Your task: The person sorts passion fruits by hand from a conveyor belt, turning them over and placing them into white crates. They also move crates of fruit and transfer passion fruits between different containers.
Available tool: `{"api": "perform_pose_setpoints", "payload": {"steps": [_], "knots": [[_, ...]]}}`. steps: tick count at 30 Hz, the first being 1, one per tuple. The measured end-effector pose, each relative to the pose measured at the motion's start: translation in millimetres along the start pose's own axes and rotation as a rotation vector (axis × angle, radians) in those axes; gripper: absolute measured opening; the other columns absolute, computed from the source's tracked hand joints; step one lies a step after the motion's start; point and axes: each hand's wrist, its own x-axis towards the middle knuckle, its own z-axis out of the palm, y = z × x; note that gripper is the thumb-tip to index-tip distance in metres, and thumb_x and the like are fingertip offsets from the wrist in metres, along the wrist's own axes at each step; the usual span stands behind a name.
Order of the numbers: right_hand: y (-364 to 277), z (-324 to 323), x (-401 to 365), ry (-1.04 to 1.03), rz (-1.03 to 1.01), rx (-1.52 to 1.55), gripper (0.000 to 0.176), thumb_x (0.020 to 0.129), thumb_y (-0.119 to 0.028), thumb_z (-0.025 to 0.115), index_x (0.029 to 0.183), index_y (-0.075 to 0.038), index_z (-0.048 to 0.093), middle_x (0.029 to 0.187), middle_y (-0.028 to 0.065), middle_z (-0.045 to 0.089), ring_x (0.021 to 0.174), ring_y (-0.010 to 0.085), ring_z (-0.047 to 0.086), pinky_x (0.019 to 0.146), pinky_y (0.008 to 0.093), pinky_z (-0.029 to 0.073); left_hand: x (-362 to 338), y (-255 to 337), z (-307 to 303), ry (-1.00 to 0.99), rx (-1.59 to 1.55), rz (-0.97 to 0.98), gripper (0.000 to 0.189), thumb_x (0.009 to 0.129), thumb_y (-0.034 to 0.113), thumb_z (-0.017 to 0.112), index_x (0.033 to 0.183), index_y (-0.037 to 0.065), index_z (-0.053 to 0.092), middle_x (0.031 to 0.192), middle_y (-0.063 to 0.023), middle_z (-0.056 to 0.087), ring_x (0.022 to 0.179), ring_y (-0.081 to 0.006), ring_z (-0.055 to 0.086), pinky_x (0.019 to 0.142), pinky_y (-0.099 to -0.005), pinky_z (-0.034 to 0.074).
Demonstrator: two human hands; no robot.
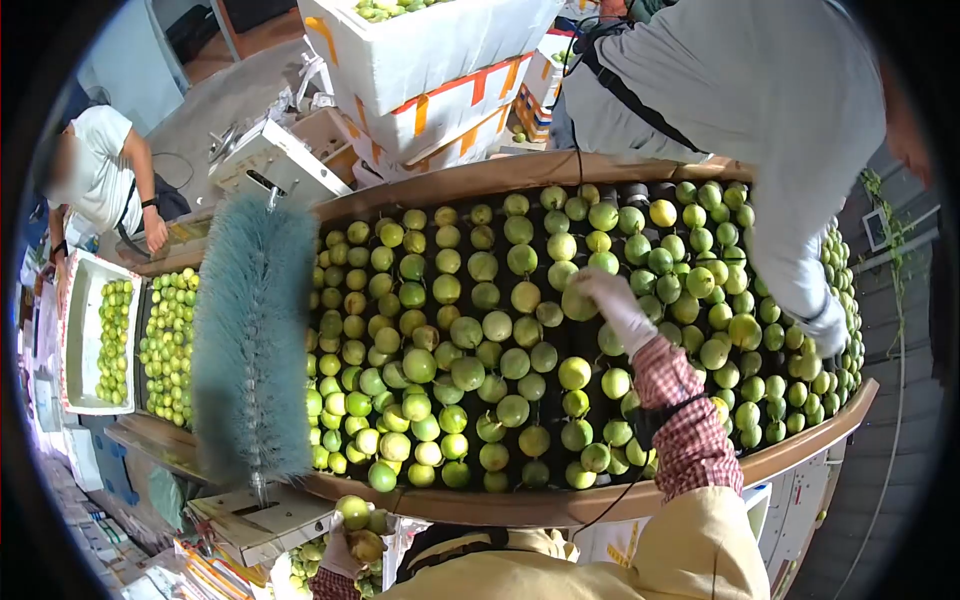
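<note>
My right hand, in a white glove, reaches over the roller conveyor. Its fingers are closed on a round green passion fruit. Rows of green and yellow-green passion fruit lie on the dark rollers around it. Low in the view, by the conveyor's near side, my gloved left hand holds several passion fruit, one of them brownish-yellow. Part of this hand is hidden by the fruit.
A large blue-green bristle brush spans the conveyor at left. Beyond it, a person stands by a white foam box holding fruit. Foam boxes are stacked behind. A co-worker in grey leans over the right end, a gloved hand among the fruit.
</note>
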Motion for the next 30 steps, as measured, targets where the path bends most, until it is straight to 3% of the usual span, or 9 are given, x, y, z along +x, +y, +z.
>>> {"api": "perform_pose_setpoints", "payload": {"steps": [4,7,9,13,18,23,25,28,30], "knots": [[-33.3,-19.3,54.2,-0.078,0.263,0.71,0.024,0.089,-0.031,0.065,0.099,-0.009,0.067,0.092,0.0026,0.068,0.083,0.0167,0.065,0.071,0.0313,0.054,-8.6,21.3,19.6,-0.05,0.059,0.066,0.075,0.084,0.065,0.06,0.128,0.004,0.053,0.121,-0.0192,0.062,0.105,-0.0328,0.065,0.082,-0.0534,0.059],[-16.2,-34.3,128.3,0.052,-0.119,-0.475,0.016,0.087,-0.025,0.065,0.092,-0.009,0.066,0.091,0.007,0.068,0.081,0.0198,0.066,0.068,0.0347,0.054,-8.7,24.5,17.2,-0.003,0.049,0.09,0.08,0.082,0.068,0.061,0.129,0.004,0.052,0.122,-0.0192,0.06,0.104,-0.0356,0.065,0.081,-0.0541,0.058],[-32.0,-14.0,136.7,0.491,-0.496,-1.336,0.016,0.084,-0.017,0.062,0.096,-0.009,0.068,0.093,0.0143,0.068,0.083,0.0272,0.066,0.069,0.0397,0.054,-8.2,27.0,12.1,0.066,0.012,0.094,0.08,0.082,0.068,0.061,0.129,0.004,0.052,0.124,-0.0192,0.059,0.104,-0.0365,0.065,0.083,-0.0534,0.058],[-31.9,11.3,166.2,0.389,-0.292,-1.528,0.018,0.083,-0.013,0.06,0.093,-0.009,0.074,0.092,0.0145,0.071,0.09,0.0316,0.069,0.077,0.0418,0.055,-12.9,32.0,25.6,0.106,0.079,0.162,0.077,0.087,0.071,0.051,0.121,0.002,0.056,0.119,-0.0236,0.062,0.107,-0.0327,0.063,0.091,-0.0451,0.055],[-25.2,31.9,157.6,0.406,-0.019,-1.522,0.018,0.086,-0.014,0.06,0.094,-0.01,0.075,0.092,0.0116,0.073,0.091,0.0264,0.071,0.075,0.0377,0.056,-7.1,38.9,20.3,0.032,0.14,0.18,0.079,0.087,0.073,0.049,0.12,0.002,0.055,0.118,-0.0266,0.061,0.105,-0.034,0.064,0.087,-0.0447,0.057],[14.3,35.9,63.5,0.362,-0.313,-1.411,0.017,0.086,-0.014,0.057,0.097,-0.005,0.067,0.082,0.015,0.067,0.081,0.0307,0.068,0.067,0.0414,0.054,7.7,32.2,0.0,0.151,-0.039,0.122,0.081,0.085,0.075,0.049,0.121,0.003,0.055,0.12,-0.0267,0.061,0.097,-0.0359,0.067,0.071,-0.0449,0.062],[3.8,49.2,21.1,0.42,-0.292,-1.293,0.02,0.085,-0.017,0.061,0.098,-0.003,0.066,0.084,0.0181,0.066,0.082,0.0336,0.067,0.069,0.0437,0.053,5.1,48.2,17.7,-0.014,0.081,0.064,0.079,0.087,0.075,0.046,0.121,0.004,0.056,0.122,-0.0259,0.061,0.097,-0.0356,0.066,0.075,-0.0447,0.061],[-17.3,47.2,-11.3,-0.014,-0.231,-0.908,0.036,0.087,-0.031,0.066,0.109,-0.003,0.063,0.09,0.0215,0.065,0.088,0.0396,0.064,0.078,0.0449,0.052,5.1,60.9,28.4,-0.101,0.246,0.079,0.079,0.088,0.075,0.044,0.122,0.005,0.055,0.122,-0.0249,0.061,0.098,-0.0358,0.066,0.08,-0.0453,0.058],[-18.5,32.6,17.9,0.206,-0.328,-1.018,0.039,0.089,-0.036,0.064,0.113,-0.004,0.062,0.095,0.0224,0.065,0.09,0.0401,0.065,0.08,0.0445,0.052,10.6,64.1,30.6,-0.11,0.336,0.138,0.079,0.088,0.075,0.043,0.123,0.006,0.055,0.123,-0.0243,0.062,0.098,-0.0362,0.066,0.082,-0.046,0.057]]}}
